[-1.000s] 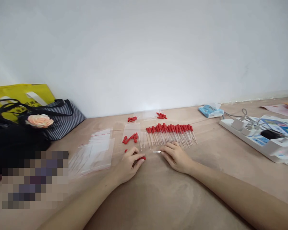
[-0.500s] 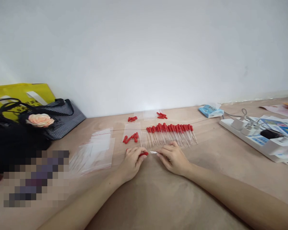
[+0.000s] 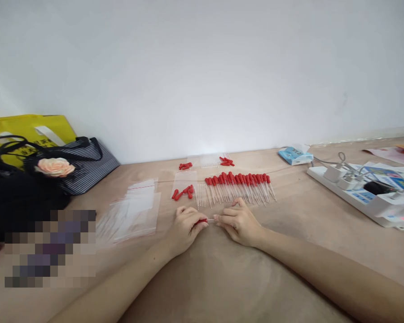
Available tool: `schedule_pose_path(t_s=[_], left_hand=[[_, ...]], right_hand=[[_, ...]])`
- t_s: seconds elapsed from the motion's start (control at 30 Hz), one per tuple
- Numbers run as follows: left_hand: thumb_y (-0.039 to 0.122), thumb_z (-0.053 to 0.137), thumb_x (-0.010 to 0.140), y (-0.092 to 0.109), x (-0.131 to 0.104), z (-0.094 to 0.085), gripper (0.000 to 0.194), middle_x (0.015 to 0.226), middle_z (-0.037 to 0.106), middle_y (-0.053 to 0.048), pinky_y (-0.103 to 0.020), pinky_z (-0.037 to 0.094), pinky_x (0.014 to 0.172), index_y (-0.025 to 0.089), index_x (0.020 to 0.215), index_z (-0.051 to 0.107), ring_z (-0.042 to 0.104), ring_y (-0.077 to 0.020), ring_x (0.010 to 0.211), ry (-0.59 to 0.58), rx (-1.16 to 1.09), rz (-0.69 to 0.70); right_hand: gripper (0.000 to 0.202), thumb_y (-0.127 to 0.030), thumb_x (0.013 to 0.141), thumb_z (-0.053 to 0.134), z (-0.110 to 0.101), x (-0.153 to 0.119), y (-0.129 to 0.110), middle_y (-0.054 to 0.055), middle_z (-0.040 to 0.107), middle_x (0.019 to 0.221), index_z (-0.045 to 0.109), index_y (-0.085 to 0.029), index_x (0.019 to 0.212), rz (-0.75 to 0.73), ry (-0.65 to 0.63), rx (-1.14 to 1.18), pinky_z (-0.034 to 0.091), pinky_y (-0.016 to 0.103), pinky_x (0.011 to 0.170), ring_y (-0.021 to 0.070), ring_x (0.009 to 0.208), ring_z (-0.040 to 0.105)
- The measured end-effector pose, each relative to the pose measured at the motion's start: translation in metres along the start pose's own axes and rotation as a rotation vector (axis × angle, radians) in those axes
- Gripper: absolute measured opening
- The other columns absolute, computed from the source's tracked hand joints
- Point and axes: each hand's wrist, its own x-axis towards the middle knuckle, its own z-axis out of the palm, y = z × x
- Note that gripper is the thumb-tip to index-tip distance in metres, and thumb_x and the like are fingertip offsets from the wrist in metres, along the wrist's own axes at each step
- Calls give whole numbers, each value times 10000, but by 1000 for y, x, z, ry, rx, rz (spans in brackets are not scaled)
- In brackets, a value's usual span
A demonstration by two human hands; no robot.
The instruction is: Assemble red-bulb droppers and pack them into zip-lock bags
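Observation:
My left hand (image 3: 185, 226) pinches a red rubber dropper bulb (image 3: 202, 220); most of the bulb is covered by the fingers. Between the fingers of my right hand (image 3: 239, 223) is a clear dropper tube (image 3: 211, 220), its end meeting the mouth of the bulb. Just beyond the hands lies a row of droppers with red bulbs (image 3: 237, 179), tips pointing toward me. Several bare tubes (image 3: 201, 196) lie at the row's left end. Loose red bulbs (image 3: 183, 193) rest on a clear plastic bag behind my left hand.
Zip bags (image 3: 141, 211) with clear tubes lie at left, near a striped bag (image 3: 94, 170) and a yellow bag (image 3: 54, 121). More red bulbs (image 3: 226, 161) sit by the wall. A tissue pack (image 3: 294, 155) and a power strip with plugs (image 3: 357, 193) stand at right.
The gap between bulb and tube has closed, and the tube's end now touches the bulb. Both hands stay nearly in place, the right one slightly farther left.

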Motion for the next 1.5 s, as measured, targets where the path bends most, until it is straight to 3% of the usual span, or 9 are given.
schedule_pose_path(t_s=[0.3,0.53,0.7,0.97,1.07,1.27,1.5], left_hand=[[224,405,869,7,-3,2,199,684,653,2,-321,290,736,173,781,577,543,-139,684,105,104,177],[182,406,865,9,-3,3,179,671,636,6,-317,302,725,164,767,555,522,-133,647,174,81,255],[179,389,875,10,-3,3,200,668,633,21,-336,275,792,174,756,548,535,-126,650,153,96,245],[302,466,858,-1,-4,-5,171,690,658,32,-313,246,728,199,792,586,561,-128,667,173,87,137],[342,508,835,-6,-7,-8,166,688,657,44,-306,244,730,209,798,599,559,-125,672,138,80,120],[261,486,854,-7,-8,-5,140,684,664,45,-299,261,723,197,801,598,550,-121,676,139,32,138],[209,482,846,-3,-8,-6,123,682,670,47,-309,249,719,202,819,601,548,-125,672,159,16,146]], right_hand=[[302,-88,807,325,3,3,1,18,553,613,621,-143,831,-169,87,-127,262,302,689,116,565,441],[263,-92,797,345,8,7,-4,5,506,566,599,-134,744,-173,141,-61,254,278,637,110,542,412],[263,-122,823,357,11,7,-7,1,497,552,596,-135,713,-150,136,-35,256,271,637,107,534,404],[227,-251,881,407,8,4,-2,11,592,661,615,-160,893,-56,95,10,256,260,648,121,648,489],[230,-252,883,409,5,2,1,13,606,677,618,-158,869,-53,98,-18,254,267,661,121,645,492],[258,-221,883,385,5,1,4,15,599,644,618,-158,792,-36,65,-69,235,288,675,118,626,487],[213,-222,874,417,5,0,4,10,618,684,618,-166,831,-18,58,-75,228,297,691,120,657,477]])
